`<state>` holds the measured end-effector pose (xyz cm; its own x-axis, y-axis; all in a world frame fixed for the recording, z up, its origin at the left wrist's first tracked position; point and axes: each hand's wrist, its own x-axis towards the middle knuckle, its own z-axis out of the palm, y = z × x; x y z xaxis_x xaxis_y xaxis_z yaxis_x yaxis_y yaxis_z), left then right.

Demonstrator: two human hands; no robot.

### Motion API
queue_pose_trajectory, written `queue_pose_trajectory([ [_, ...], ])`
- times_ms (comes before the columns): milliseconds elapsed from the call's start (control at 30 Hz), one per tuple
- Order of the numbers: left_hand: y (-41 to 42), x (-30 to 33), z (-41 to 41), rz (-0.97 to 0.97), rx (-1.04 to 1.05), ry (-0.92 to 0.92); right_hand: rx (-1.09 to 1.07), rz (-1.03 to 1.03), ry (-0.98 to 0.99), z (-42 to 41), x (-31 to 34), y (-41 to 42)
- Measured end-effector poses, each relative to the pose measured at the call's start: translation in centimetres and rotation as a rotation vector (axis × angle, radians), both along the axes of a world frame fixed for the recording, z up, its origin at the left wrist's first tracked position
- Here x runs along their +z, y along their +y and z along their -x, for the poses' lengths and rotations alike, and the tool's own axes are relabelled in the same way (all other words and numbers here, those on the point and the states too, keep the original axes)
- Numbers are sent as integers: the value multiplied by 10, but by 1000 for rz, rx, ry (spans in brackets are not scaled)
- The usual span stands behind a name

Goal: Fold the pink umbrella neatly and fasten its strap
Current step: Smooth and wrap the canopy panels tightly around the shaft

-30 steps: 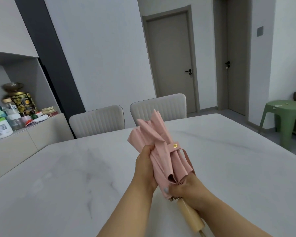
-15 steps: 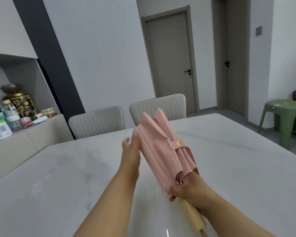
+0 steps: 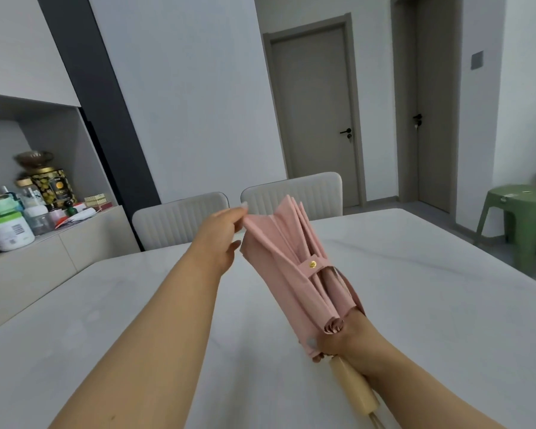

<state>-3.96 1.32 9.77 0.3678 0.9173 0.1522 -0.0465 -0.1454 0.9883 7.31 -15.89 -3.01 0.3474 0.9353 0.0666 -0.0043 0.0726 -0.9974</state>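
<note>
The pink umbrella (image 3: 294,267) is collapsed and held tilted above the white marble table (image 3: 415,289), its pleats pointing up and away from me. My right hand (image 3: 341,342) grips its lower end just above the pale wooden handle (image 3: 355,388). The strap (image 3: 314,267) with a gold snap lies across the folds at mid length. My left hand (image 3: 222,233) pinches the top left corner of one fabric panel between thumb and fingertips, pulling it out flat to the left.
Two cream chairs (image 3: 180,218) stand at the table's far edge. A sideboard (image 3: 28,261) with jars and tins runs along the left. A green plastic stool (image 3: 520,218) sits at the right, near closed doors (image 3: 316,109).
My left hand let go of the umbrella's middle, slid up along the fabric and now pinches a panel's top corner. The umbrella has tilted slightly; my right hand keeps its grip.
</note>
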Motion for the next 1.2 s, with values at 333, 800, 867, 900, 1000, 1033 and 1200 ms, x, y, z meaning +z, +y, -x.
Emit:
queue_pose_trajectory([
  [333, -43, -87, -6, 405, -15, -136, 10, -21, 84, -4, -10, 10],
  [800, -30, -110, -22, 601, -43, -404, 58, 141, -2, 0, -12, 16],
  [867, -12, -114, -19, 571, 80, -428, 25, 286, -166, 1, -12, 16],
  [900, -7, -115, -18, 559, 98, -439, 55, 312, -172, 1, -13, 16],
  [1000, -8, -116, -14, 563, -2, -489, 171, 311, 29, 1, -11, 15],
  [1033, -9, -118, -14, 563, -45, -515, 207, 310, 105, -1, -10, 14],
  [1200, -9, -133, -15, 549, -235, -726, 448, 344, 636, -7, -13, 14],
])
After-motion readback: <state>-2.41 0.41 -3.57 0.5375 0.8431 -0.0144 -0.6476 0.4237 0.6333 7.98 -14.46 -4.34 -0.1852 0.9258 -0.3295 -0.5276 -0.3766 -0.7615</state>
